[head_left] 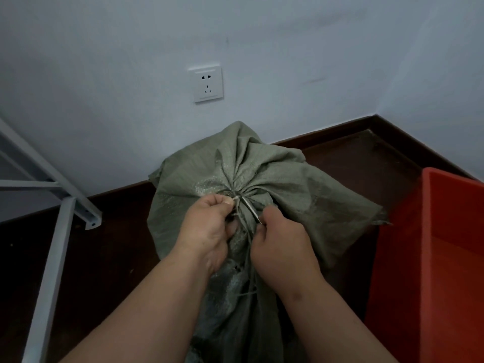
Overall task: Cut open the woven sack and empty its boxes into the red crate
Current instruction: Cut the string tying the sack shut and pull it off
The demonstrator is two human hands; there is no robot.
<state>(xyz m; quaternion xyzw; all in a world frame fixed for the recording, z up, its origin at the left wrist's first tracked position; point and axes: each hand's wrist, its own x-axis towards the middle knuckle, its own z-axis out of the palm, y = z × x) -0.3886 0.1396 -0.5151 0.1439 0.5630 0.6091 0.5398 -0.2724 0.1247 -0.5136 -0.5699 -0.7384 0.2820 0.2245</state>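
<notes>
Gripping: left hand pinches tie at sack neck; right hand closed on thin blade.
Sack: tied shut, contents hidden.
Red crate: right, interior bare.

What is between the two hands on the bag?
In the head view, between the left hand and right hand lie the green sack's bunched, tied neck and a thin metal blade.

Two bare forearms reach in from the bottom edge, thick and rounded, with no sleeve, cuff, watch or band on either one as far as the frame shows. The left hand and the right hand are ungloved and broad, with short, stubby fingers. A short, pale thumbnail shows on the left hand.
</notes>
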